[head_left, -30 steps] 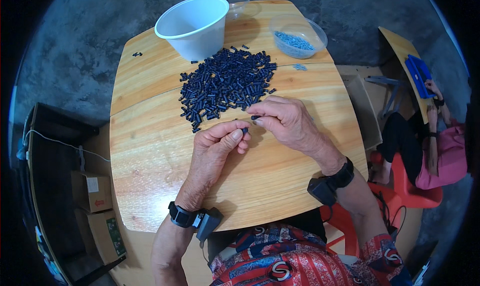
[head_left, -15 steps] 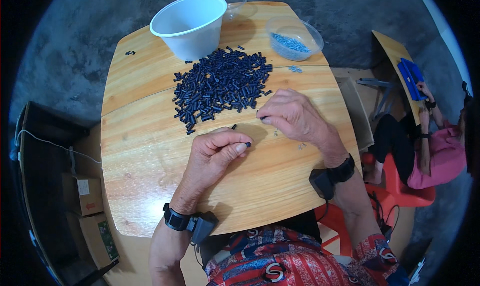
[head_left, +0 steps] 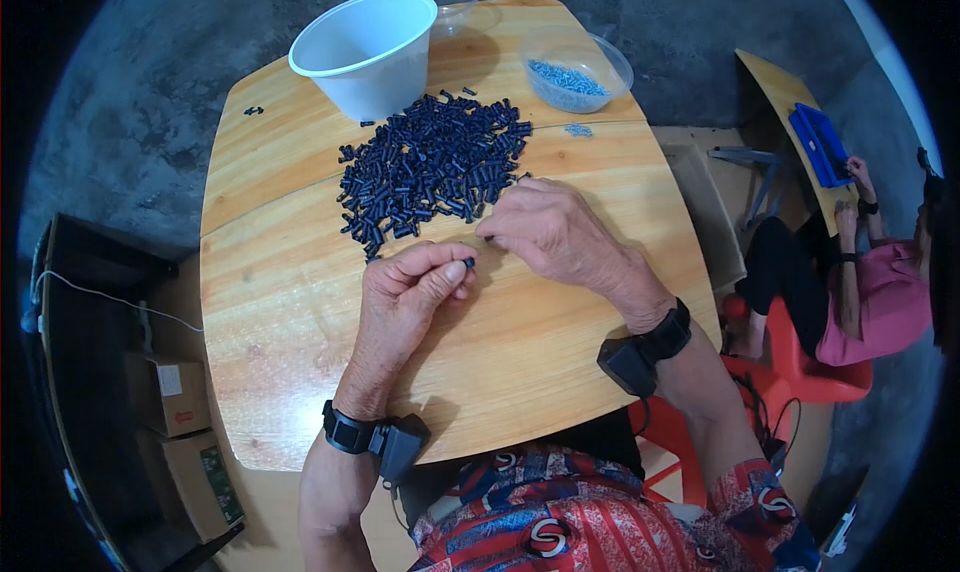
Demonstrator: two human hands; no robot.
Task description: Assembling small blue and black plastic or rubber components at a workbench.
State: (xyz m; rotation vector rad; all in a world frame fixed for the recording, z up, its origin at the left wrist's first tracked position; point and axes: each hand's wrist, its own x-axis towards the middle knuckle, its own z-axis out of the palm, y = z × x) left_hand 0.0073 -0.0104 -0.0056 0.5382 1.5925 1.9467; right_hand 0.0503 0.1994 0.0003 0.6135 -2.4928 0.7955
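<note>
My left hand (head_left: 405, 297) is closed in a pinch on a small dark plastic piece (head_left: 469, 262), its end showing at the thumb tip. Close to its right, my right hand (head_left: 550, 234) has its fingers pressed together. A bit of a small dark piece (head_left: 487, 238) shows at those fingertips, the rest covered by the fingers. Just beyond both hands spreads a heap of small dark cylindrical plastic pieces (head_left: 430, 167). The two hands are near each other over the wooden table (head_left: 530, 372).
Behind the heap stands a white tub (head_left: 375, 82), with a clear bowl (head_left: 450, 17) behind it. A clear bowl of small silvery screws (head_left: 570, 80) is at the back right, several loose screws (head_left: 578, 130) before it. A co-worker (head_left: 870, 302) sits right, by a blue tray (head_left: 820, 147).
My right hand has moved left, toward my left hand, and the gap between them is smaller. My left hand has shifted slightly left and away from me. Both pinches stay closed.
</note>
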